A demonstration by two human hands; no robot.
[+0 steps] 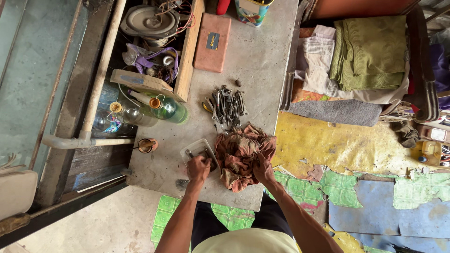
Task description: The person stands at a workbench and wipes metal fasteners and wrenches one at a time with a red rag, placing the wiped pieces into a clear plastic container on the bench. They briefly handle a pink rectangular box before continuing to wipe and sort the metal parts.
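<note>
- Grey concrete slab table [262, 61], stained and dusty, fills the middle of the head view; everything worked on sits along its near edge.
- Folded olive-green cloth [370, 51] lies stacked on pale fabrics to the right, well apart from the hands.
- Crumpled rust-brown rag [243, 154] lies on the table near the front edge, just right of the tray.
- Flat pinkish-red rectangular block [213, 42] lies on the far part of the table.
- Green glass bottle with orange cap [168, 108] lies on its side at the table's left edge, beside a clear bottle [133, 113].
- Pile of dark metal spanners and small tools [227, 105] sits mid-table, just behind the rag.
- Small clear plastic rectangular tray [197, 149] rests on the table left of the rag, touching it or nearly so.
- Left hand [198, 168] is curled down into the tray, fingers closed; what it pinches, cannot tell.
- Right hand [263, 169] presses on the rag's right edge, fingers bunched into the cloth.
</note>
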